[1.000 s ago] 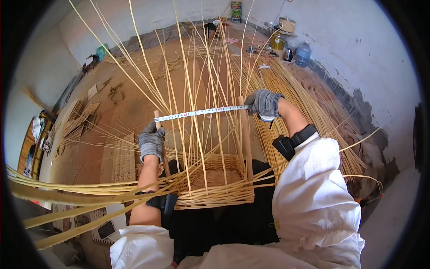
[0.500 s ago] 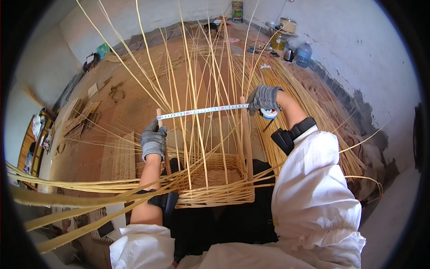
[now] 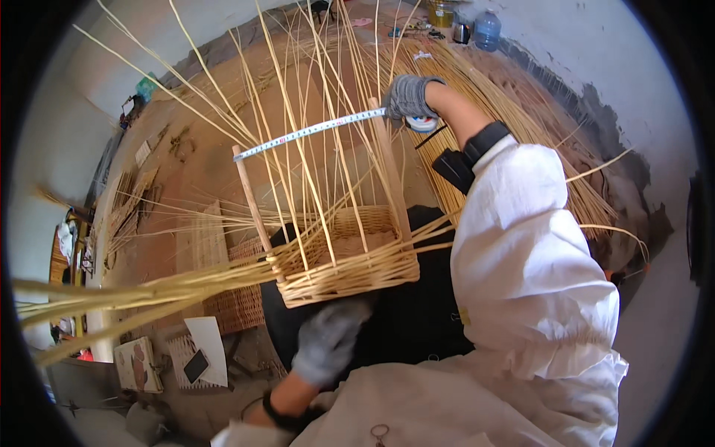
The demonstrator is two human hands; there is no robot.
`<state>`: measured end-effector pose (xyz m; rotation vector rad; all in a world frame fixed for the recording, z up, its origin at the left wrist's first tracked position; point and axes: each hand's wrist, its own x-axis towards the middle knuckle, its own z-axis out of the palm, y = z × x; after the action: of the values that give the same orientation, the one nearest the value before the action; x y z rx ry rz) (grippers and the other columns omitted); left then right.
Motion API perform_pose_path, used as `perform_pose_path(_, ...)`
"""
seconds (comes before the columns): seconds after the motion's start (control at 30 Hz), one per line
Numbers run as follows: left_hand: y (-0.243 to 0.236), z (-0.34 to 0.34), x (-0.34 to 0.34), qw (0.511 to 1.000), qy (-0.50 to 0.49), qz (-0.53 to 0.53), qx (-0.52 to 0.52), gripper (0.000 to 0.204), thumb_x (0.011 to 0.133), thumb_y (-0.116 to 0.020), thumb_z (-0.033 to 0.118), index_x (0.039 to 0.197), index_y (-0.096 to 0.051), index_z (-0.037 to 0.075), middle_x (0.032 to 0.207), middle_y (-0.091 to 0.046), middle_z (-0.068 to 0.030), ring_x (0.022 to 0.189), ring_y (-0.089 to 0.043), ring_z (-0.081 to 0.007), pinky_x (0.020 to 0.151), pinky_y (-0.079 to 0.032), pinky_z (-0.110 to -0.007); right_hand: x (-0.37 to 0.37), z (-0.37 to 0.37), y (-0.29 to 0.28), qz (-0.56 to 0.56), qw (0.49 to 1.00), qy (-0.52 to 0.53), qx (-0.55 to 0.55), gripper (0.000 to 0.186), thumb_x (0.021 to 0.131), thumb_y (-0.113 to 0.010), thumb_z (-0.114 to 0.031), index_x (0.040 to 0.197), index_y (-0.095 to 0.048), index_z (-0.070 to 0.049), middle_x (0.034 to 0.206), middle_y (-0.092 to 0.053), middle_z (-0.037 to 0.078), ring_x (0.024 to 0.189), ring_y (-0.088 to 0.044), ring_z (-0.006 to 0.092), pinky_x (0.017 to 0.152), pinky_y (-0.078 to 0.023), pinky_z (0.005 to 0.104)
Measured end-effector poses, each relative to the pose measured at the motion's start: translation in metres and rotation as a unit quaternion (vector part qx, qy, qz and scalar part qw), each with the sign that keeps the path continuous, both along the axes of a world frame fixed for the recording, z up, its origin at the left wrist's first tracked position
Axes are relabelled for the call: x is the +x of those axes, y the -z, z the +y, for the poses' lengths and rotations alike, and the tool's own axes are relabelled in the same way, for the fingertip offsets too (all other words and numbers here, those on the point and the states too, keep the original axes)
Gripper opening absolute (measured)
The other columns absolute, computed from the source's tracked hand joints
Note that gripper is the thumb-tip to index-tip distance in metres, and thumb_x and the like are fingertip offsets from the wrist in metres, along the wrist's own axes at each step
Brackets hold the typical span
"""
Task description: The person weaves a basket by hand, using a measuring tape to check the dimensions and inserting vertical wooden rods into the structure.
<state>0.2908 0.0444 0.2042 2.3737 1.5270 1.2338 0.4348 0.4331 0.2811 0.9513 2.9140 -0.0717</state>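
A half-woven wicker basket (image 3: 357, 277) sits in my lap area, with long pale willow rods rising from its walls. Two thicker wooden posts stand in it, a left post (image 3: 252, 195) and a right post (image 3: 390, 165). Between their tops stretches the blade of a tape measure (image 3: 313, 130), its end lying at the left post. My right hand (image 3: 411, 97), in a grey knit glove, is closed on the tape measure beside the right post's top. My gloved left hand (image 3: 333, 341) is below the basket's near edge, smeared by motion, its fingers unclear.
Bundled rods (image 3: 149, 287) stick out leftward from the basket. A thick pile of long rods (image 3: 491, 112) covers the floor at right. A dark phone (image 3: 196, 366) and a white sheet (image 3: 208, 346) lie at lower left. A large water bottle (image 3: 487, 31) stands by the far wall.
My left hand has let go of the left post and tape end and dropped below the basket. The basket now leans left, and my right hand has shifted up and left in view.
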Motion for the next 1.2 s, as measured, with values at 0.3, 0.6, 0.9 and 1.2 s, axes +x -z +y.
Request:
perform_pose_path(0.3, 0.011, 0.172, 0.052, 0.850, -0.134, 0.079, -0.504, 0.058, 0.076, -0.061, 0.052, 0.110, -0.062, 0.004, 0.102, -0.065, -0.0162, 0.099, -0.060, -0.0308, 0.087, -0.045, -0.035, -0.004, -0.048, -0.025, -0.090, 0.992, 0.067, 0.051, 0.016, 0.076, -0.058, -0.022, 0.082, -0.070, -0.012, 0.079, -0.067, 0.012, 0.067, -0.063, 0.0277, 0.065, -0.051, 0.0366)
perform_pose_path(0.6, 0.024, 0.170, 0.049, 0.893, -0.142, 0.078, -0.419, 0.056, 0.077, -0.057, 0.056, 0.101, -0.067, 0.007, 0.094, -0.067, -0.0152, 0.092, -0.062, -0.0307, 0.083, -0.046, -0.037, 0.104, -0.271, 0.111, 0.319, 0.942, 0.096, -0.042, 0.037, 0.090, -0.047, -0.040, 0.107, -0.058, -0.009, 0.093, -0.063, 0.016, 0.087, -0.061, 0.0347, 0.077, -0.048, 0.0435)
perform_pose_path(0.9, 0.019, 0.160, 0.054, 0.882, -0.160, 0.025, -0.442, 0.058, 0.075, -0.058, 0.058, 0.098, -0.067, 0.006, 0.094, -0.066, -0.0160, 0.092, -0.062, -0.0316, 0.082, -0.046, -0.038, 0.233, -0.319, 0.142, -0.152, 0.970, 0.167, -0.085, 0.033, 0.080, -0.062, -0.030, 0.107, -0.062, -0.012, 0.107, -0.062, 0.013, 0.098, -0.060, 0.0274, 0.081, -0.049, 0.0352)
perform_pose_path(1.2, 0.000, 0.171, 0.053, 0.858, -0.154, 0.079, -0.484, 0.058, 0.076, -0.056, 0.059, 0.095, -0.068, 0.005, 0.095, -0.066, -0.0169, 0.091, -0.062, -0.0314, 0.082, -0.046, -0.038, 0.143, -0.105, 0.117, 0.067, 0.771, 0.447, -0.449, 0.033, 0.090, -0.046, -0.032, 0.080, -0.062, -0.005, 0.071, -0.066, 0.012, 0.052, -0.059, 0.0254, 0.053, -0.049, 0.0395)
